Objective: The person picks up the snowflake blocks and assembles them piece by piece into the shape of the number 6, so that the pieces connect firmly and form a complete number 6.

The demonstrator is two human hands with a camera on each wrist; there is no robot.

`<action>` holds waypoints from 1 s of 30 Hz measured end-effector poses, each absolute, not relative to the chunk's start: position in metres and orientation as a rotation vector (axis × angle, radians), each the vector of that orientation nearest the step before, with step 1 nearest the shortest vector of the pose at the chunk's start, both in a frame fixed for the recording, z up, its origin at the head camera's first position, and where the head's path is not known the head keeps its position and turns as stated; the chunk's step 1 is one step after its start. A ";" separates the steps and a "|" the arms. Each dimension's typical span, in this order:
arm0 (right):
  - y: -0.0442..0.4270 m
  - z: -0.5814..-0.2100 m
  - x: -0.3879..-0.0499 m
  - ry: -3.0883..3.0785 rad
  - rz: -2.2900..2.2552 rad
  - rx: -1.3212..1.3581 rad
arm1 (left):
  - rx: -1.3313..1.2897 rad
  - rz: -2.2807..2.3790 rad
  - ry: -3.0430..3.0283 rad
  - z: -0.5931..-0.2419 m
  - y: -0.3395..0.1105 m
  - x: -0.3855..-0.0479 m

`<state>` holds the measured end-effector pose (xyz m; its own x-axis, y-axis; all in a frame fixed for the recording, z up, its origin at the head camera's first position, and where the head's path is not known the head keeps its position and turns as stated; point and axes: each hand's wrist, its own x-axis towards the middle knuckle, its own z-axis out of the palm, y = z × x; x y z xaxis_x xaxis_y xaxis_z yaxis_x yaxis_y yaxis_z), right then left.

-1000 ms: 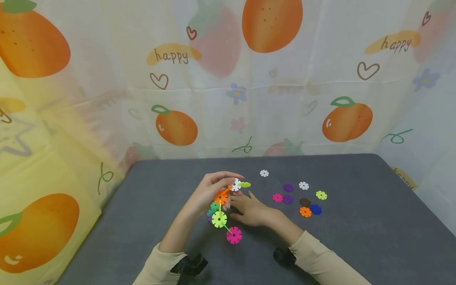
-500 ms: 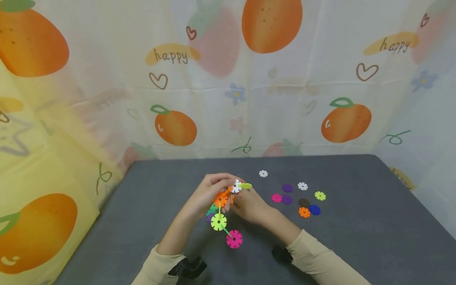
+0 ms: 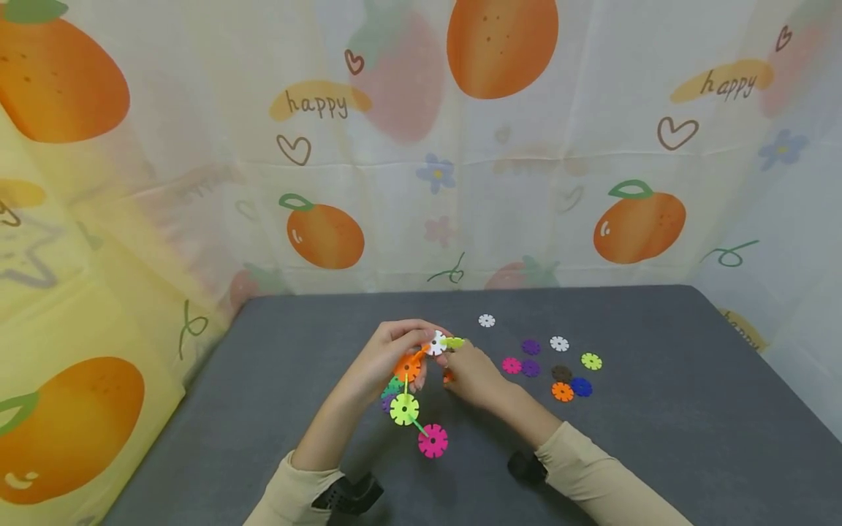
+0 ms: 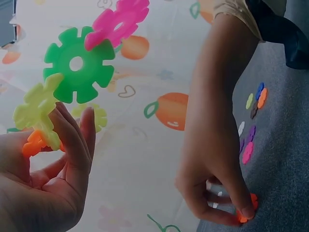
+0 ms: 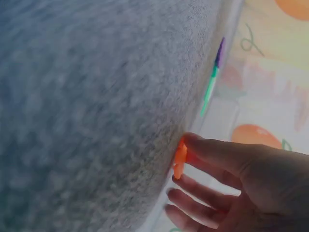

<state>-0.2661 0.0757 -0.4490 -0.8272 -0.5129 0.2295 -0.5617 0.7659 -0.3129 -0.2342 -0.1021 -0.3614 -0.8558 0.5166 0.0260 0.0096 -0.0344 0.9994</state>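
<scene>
In the head view my left hand holds up a chain of notched plastic discs. The chain has a white disc near the fingertips, an orange disc, a yellow-green disc and a pink disc at its low end. Seen from the left wrist, a green disc joins the pink one. My right hand, just right of the chain, pinches a separate orange disc between thumb and finger, close to the table surface. The left hand's fingers partly hide the chain's middle.
Loose discs lie on the grey table right of the hands: a blue disc, an orange one, a brown disc, purple ones, pink, white and yellow-green. A fruit-print curtain hangs behind the table.
My right hand has drawn its fingers in, from spread beside the chain to pinching the orange disc, and has shifted slightly right since half a second ago. My left hand and chain have barely moved.
</scene>
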 end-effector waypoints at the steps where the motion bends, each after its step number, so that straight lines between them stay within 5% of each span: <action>1: 0.077 -0.449 -0.267 -2.867 0.636 0.832 | 0.545 1.953 1.890 -0.361 -0.102 -0.234; 15: 0.106 -0.414 -0.243 -2.508 1.777 0.572 | 0.371 2.004 1.904 -0.358 -0.104 -0.235; 30: 0.133 -0.356 -0.199 -2.082 2.111 0.724 | 0.326 2.000 1.683 -0.345 -0.106 -0.224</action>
<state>-0.1989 0.1331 -0.3562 -0.8836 -0.2612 0.3886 -0.3850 -0.0669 -0.9205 -0.2235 -0.1063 -0.3448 -0.8451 0.5173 -0.1346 -0.2210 -0.1088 0.9692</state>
